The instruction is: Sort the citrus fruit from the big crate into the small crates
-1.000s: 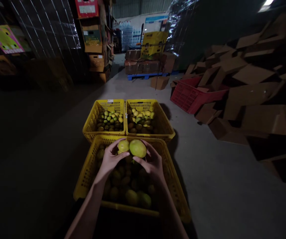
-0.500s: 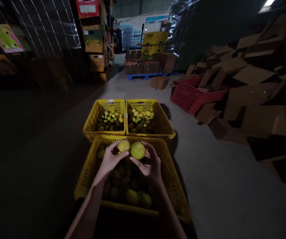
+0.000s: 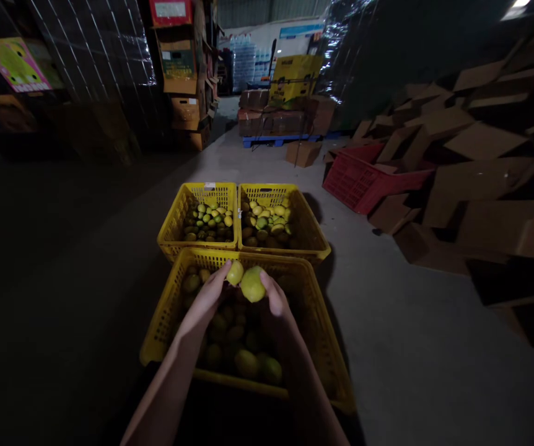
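Observation:
My left hand is closed on a small yellow lemon, its thumb along the fruit's left side. Right beside it, my right hand grips a larger yellow-green lemon, with the thumb on top and the other fingers hidden beneath. Both fruits are held over the near yellow crate, close together; whether they touch I cannot tell. Deep in that crate lie several more lemons, partly in shadow and partly covered by my forearms.
Two more yellow crates stand beyond, the left one with greenish and yellow fruit, the right one with yellow fruit. A red crate and heaped cardboard boxes lie to the right. Farther back is a blue pallet with boxes.
Both hands have turned, so the thumbs now lie higher and the fingers are less visible. The larger lemon has shifted slightly left and down. My view has swung slightly left.

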`<move>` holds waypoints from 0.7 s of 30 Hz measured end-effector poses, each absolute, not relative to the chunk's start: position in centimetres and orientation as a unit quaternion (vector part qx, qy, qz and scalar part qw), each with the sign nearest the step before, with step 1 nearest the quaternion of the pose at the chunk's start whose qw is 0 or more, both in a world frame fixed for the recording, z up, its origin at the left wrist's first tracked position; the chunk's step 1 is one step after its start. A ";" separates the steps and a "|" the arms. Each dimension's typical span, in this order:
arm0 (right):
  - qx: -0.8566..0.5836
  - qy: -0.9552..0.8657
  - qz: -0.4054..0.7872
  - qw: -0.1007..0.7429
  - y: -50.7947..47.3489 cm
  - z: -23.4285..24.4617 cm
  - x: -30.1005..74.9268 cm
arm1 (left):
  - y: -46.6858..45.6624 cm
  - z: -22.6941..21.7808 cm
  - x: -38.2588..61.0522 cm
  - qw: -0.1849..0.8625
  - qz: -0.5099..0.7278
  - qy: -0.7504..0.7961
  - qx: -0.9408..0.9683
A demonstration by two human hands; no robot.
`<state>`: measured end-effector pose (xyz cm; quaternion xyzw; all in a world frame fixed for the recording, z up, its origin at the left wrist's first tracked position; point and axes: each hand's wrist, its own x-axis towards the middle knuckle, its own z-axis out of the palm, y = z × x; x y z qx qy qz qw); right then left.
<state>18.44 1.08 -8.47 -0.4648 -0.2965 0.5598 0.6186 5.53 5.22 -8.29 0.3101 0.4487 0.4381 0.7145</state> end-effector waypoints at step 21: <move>-0.297 -0.136 0.671 0.665 0.9 -8.3 19.9 | 5.1 -7.0 5.9 0.798 0.469 0.347 0.149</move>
